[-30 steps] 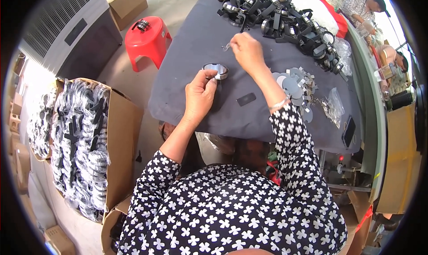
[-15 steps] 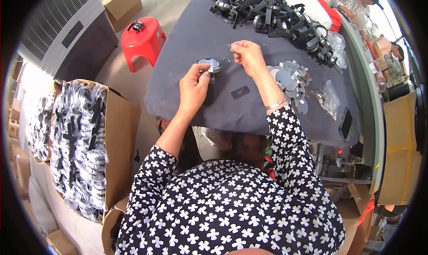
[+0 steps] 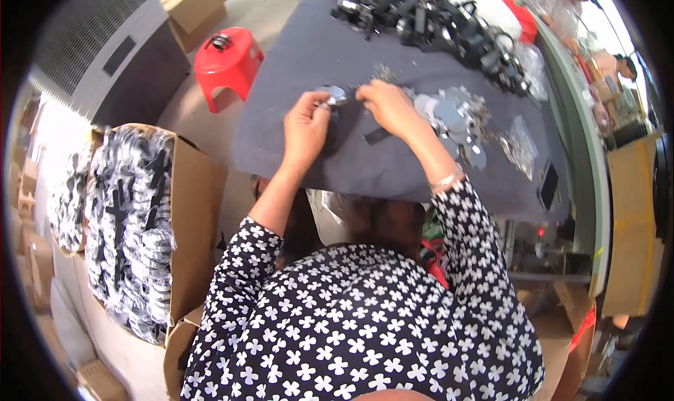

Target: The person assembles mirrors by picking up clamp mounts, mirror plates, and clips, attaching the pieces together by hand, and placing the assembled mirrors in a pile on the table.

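My left hand [image 3: 307, 131] is closed, thumb and fingers pinching a round metal-rimmed piece [image 3: 335, 94] with a pale, shiny face. A dark strap seems to hang below it. Just to the right, my right hand [image 3: 386, 105] has its fingers curled together; any small thing between them is blurred. Beyond those fingers lies a small heap of grey metal bits [image 3: 384, 72]. A flat black rectangular piece [image 3: 378, 136] rests on the cloth between my forearms. Flat silvery discs [image 3: 451, 113] lie piled to the right of my right wrist.
Metal rings with black straps [image 3: 421, 22] are heaped along the far side of the grey-clothed table [image 3: 281, 148]. A plastic bag of small parts [image 3: 519, 148] and a phone [image 3: 548, 185] lie at right. On the left stand a red stool [image 3: 228, 64] and a carton of wrapped pieces [image 3: 189, 225].
My right hand has come down and slightly left, nearer the round piece, uncovering the heap of metal bits. My left hand keeps its hold on the round piece. The view has shifted slightly.
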Tool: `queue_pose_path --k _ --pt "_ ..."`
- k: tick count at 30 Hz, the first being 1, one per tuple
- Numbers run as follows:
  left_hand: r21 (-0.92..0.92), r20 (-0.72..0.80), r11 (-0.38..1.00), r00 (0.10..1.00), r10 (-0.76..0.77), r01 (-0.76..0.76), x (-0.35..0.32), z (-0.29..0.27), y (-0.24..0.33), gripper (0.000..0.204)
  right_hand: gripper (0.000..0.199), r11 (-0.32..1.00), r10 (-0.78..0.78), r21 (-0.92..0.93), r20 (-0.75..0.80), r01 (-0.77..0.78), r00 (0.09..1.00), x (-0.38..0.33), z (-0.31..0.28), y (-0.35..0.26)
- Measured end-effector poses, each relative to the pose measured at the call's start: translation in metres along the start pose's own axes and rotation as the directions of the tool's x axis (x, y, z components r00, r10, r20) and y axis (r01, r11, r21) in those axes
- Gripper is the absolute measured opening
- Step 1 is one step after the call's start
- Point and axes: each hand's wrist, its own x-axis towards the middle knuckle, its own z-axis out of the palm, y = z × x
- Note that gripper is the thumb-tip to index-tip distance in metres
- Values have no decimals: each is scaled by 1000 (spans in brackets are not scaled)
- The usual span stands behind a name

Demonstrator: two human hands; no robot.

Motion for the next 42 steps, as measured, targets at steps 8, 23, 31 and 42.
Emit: queue_pose_path --k 8,23,31,42 --pt "-159 17 983 995 94 -91 -33 26 -8 15 6 974 -187 -112 83 196 979 -66 -21 -10" --pt "-115 108 993 994 -2 15 -21 5 4 14 3 817 -410 -343 218 463 886 -54 -32 -11" --pt "-137 110 990 993 43 -27 -32 14 -1 16 10 992 -22 123 -149 40 989 -79 -34 -26" --pt "-118 95 989 992 -77 88 -13 2 0 12 6 867 86 468 -475 169 876 -39 4 -48"
